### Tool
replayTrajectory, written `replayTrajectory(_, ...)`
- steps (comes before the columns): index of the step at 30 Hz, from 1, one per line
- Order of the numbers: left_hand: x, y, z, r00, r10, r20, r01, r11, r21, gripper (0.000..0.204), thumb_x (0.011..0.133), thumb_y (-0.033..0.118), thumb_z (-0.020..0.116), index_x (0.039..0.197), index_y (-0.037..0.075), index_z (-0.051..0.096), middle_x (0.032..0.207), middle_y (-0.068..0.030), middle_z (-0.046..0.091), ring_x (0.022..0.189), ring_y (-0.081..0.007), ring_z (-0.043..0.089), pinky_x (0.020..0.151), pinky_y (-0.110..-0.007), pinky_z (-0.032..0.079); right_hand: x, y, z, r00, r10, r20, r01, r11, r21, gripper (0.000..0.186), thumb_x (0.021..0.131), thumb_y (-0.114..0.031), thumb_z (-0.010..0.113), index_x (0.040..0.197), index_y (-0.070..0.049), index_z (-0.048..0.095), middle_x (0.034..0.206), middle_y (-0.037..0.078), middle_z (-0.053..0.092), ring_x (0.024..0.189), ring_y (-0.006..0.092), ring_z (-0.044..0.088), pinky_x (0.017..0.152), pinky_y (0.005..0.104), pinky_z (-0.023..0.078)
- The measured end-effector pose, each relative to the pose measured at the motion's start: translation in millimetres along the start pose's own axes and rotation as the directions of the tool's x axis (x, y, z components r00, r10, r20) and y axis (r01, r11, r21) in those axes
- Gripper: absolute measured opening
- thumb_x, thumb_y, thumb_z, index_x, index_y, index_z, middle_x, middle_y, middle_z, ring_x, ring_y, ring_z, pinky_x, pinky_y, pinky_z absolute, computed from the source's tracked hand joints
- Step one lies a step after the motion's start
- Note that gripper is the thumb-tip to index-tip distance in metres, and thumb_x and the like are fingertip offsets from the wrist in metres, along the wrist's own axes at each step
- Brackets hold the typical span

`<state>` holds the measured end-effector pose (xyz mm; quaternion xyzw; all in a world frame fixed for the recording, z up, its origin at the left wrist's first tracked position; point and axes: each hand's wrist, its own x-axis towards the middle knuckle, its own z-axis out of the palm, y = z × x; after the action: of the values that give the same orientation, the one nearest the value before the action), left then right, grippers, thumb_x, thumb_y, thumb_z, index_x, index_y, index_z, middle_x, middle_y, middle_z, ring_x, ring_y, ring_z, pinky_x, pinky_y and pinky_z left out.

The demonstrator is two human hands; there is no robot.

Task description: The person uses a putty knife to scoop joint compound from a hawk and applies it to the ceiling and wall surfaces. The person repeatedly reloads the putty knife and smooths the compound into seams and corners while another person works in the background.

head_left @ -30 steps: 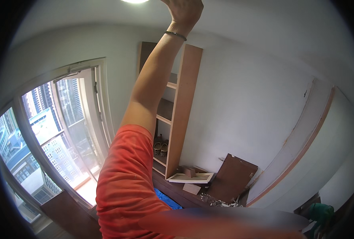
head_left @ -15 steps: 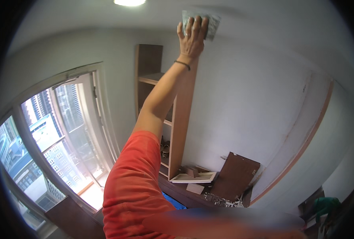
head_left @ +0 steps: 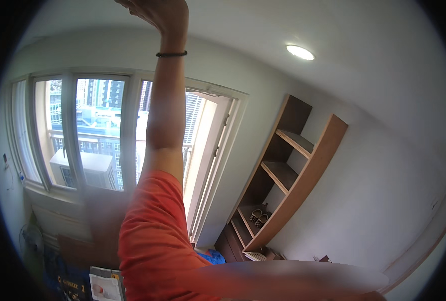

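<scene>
My left arm, in a red sleeve, is stretched straight up, with a dark beaded bracelet at the wrist. My left hand is at the top edge, close below the white ceiling. Its fingers are bent back toward the left and mostly cut off by the frame, so their grip does not show. The flat grey sheet that was under these fingers half a second ago is out of sight. My right hand does not appear.
Windows and an open glazed door stand ahead. A round ceiling light glows at the right. A tall brown shelf unit holds a pair of shoes. At lower left are a fan and a boxed item.
My view has turned left, bringing in more windows. My left hand has gone from fully visible with the grey sheet against the ceiling to mostly beyond the top edge.
</scene>
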<state>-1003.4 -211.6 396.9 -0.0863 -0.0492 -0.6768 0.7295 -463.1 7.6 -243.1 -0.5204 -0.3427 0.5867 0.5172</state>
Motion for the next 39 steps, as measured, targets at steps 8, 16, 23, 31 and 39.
replayTrajectory(8,55.4,-45.5,-2.5,0.983,0.122,0.133,-0.149,0.966,0.211,0.050,0.108,0.010,0.039,0.156,0.002,0.034,0.144,-0.0260,0.047,0.129,-0.0418,0.052,0.107,-0.051,0.043,2.0,-4.6,23.5,0.996,0.011,0.085,-0.006,0.998,-0.060,0.069,0.103,-0.064,0.046,0.143,-0.008,0.049,0.119,0.004,0.053,0.099,0.0167,0.051,0.081,0.0340,0.043)
replayTrajectory(16,0.4,-7.9,12.2,0.971,0.090,0.221,-0.137,0.968,0.210,0.057,0.105,0.012,0.043,0.159,0.004,0.028,0.154,-0.0224,0.038,0.131,-0.0422,0.047,0.106,-0.057,0.039,-3.5,2.5,12.7,0.998,0.017,0.057,-0.014,0.999,-0.048,0.072,0.103,-0.064,0.045,0.147,-0.007,0.045,0.128,0.006,0.052,0.108,0.0189,0.051,0.090,0.0360,0.044)
replayTrajectory(23,-79.2,48.0,27.5,0.976,-0.014,0.216,-0.033,0.977,0.209,0.073,0.094,0.005,0.056,0.160,0.006,0.026,0.158,-0.0204,0.033,0.136,-0.0441,0.039,0.108,-0.062,0.031,-14.2,14.3,-23.8,0.996,0.016,-0.093,-0.015,1.000,0.013,0.075,0.103,-0.063,0.045,0.151,-0.006,0.042,0.136,0.007,0.051,0.117,0.0208,0.051,0.097,0.0377,0.045)
replayTrajectory(31,-175.0,125.5,52.9,0.958,-0.141,0.249,0.099,0.980,0.175,0.074,0.091,0.002,0.059,0.159,0.006,0.031,0.156,-0.0188,0.036,0.135,-0.0438,0.039,0.108,-0.061,0.032,-32.0,37.4,-58.4,0.955,0.029,-0.295,0.017,0.988,0.152,0.079,0.104,-0.062,0.044,0.158,-0.005,0.035,0.148,0.009,0.048,0.129,0.0237,0.049,0.108,0.0407,0.043)
replayTrajectory(39,-277.4,189.3,74.7,0.944,-0.162,0.287,0.143,0.986,0.087,0.075,0.087,0.001,0.063,0.157,0.006,0.037,0.156,-0.0191,0.036,0.137,-0.0403,0.039,0.109,-0.058,0.031,-50.5,77.1,-91.2,0.393,-0.911,0.125,0.521,0.109,-0.847,0.060,0.104,-0.059,0.048,0.137,-0.010,0.056,0.108,0.001,0.060,0.088,0.0144,0.057,0.071,0.0327,0.049)
